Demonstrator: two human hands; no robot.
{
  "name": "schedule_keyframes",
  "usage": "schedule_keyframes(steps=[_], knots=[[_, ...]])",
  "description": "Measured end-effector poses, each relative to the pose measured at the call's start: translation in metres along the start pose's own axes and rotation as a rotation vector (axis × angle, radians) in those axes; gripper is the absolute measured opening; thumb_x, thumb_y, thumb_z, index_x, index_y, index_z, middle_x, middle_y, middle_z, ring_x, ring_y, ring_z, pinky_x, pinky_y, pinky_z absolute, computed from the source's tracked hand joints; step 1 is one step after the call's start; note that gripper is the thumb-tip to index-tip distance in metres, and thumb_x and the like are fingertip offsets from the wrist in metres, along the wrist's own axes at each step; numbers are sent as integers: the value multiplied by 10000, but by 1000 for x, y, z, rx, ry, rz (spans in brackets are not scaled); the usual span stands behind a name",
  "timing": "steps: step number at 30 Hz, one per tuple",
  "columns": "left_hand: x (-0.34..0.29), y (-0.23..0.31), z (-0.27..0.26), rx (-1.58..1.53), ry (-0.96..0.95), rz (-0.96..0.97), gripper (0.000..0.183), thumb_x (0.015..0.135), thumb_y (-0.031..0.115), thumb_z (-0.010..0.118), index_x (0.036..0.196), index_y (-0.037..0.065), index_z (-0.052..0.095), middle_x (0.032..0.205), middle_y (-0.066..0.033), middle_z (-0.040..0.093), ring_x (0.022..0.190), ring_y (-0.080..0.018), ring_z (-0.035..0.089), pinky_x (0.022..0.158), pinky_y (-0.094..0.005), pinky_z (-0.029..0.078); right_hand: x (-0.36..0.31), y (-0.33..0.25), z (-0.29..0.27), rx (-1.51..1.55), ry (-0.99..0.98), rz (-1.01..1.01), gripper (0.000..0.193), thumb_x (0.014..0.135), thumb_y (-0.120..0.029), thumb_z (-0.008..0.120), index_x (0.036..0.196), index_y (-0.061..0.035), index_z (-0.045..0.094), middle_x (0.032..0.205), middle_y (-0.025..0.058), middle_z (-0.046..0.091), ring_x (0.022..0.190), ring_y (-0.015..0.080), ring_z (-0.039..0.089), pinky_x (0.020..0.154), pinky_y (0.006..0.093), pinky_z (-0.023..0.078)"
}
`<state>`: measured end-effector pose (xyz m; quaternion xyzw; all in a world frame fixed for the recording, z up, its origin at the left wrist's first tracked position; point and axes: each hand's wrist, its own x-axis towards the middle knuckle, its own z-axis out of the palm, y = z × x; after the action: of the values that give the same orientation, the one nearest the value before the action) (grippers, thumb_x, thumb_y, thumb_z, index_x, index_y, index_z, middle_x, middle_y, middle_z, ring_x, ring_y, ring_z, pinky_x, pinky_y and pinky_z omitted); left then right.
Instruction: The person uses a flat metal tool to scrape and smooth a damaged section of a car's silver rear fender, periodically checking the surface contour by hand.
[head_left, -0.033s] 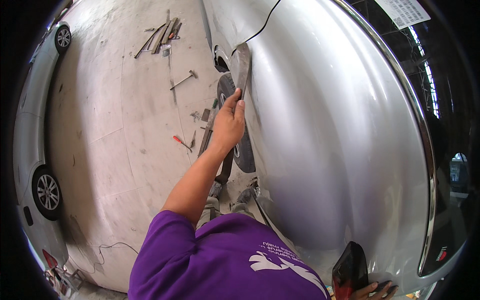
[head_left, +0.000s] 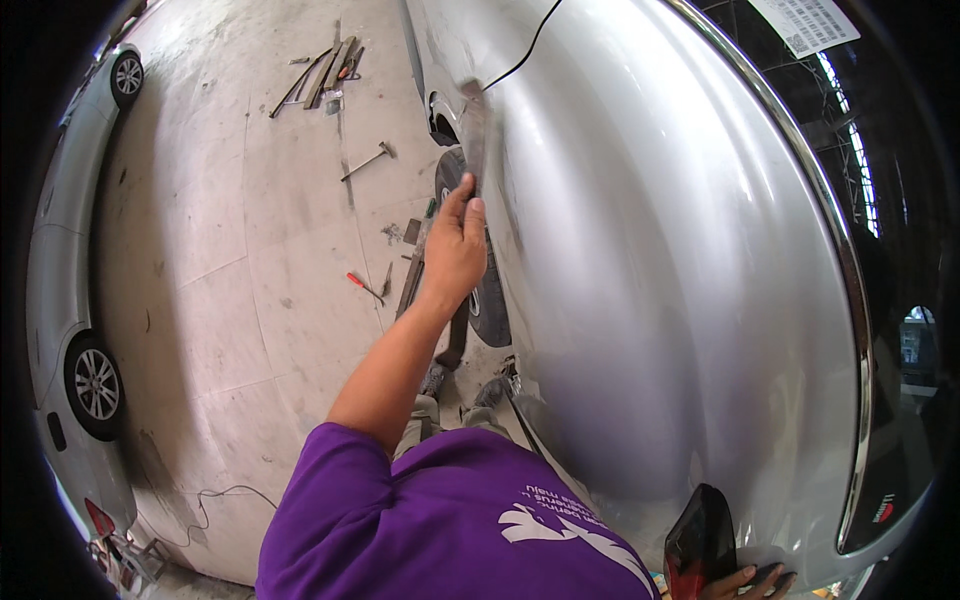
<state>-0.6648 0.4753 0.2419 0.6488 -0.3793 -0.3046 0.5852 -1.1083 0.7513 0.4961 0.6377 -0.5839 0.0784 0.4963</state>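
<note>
My left hand (head_left: 455, 250) is closed round a long, flat, worn metal bar (head_left: 476, 135), thumb on top. The bar's upper end stands over the edge of the silver car's body panel (head_left: 640, 220), above the rear wheel (head_left: 488, 305). A dark strip below my forearm looks like the bar's other end, though the arm hides the join. Down at the lower right, my right hand (head_left: 752, 582) lies on the car's rear corner with its fingers spread. It is beside the dark red tail light (head_left: 703, 540), and partly cut off by the frame.
A hammer (head_left: 368, 161), a red-handled screwdriver (head_left: 364, 287) and several flat bars (head_left: 328, 75) lie on the floor. A thin black cable (head_left: 530, 50) runs over the panel. Another silver car (head_left: 60, 270) stands at the left. A chrome-edged window (head_left: 862, 400) is at the right.
The bar's upper end has swung left and turned, showing a narrower side. Its apparent lower end has shifted slightly right. My right hand stays on the rear corner.
</note>
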Motion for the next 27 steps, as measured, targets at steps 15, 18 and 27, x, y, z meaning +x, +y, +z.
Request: schedule_keyframes(steps=[15, 18, 27], knots=[[-3, 7, -1, -91, 10, -128, 472, 1059, 254, 495, 1472, 28, 458, 1390, -194, 590, 1268, -276, 573, 1055, -355, 432, -2, 3, 3, 7, 0, 56, 465, 997, -295, 609, 1288, 67, 595, 1328, 307, 564, 1216, 530, 529, 1023, 654, 402], [1, -18, 3, -52, 125, 30, 464, 1059, 228, 492, 1482, 43, 460, 1273, -184, 668, 1147, -267, 645, 984, -339, 474, -4, 4, 2, 26, 6, 79, 498, 994, -327, 611, 1302, 65, 595, 1346, 315, 552, 1235, 529, 517, 1024, 656, 402], [-1, 17, 1, -55, -27, -144, 466, 1067, 236, 492, 1472, 7, 466, 1102, -103, 663, 941, -145, 585, 901, -289, 471, -3, 3, 0, 1, -45, 66, 456, 1001, -311, 597, 1285, 45, 621, 1373, 326, 523, 1252, 531, 504, 1025, 643, 406]])
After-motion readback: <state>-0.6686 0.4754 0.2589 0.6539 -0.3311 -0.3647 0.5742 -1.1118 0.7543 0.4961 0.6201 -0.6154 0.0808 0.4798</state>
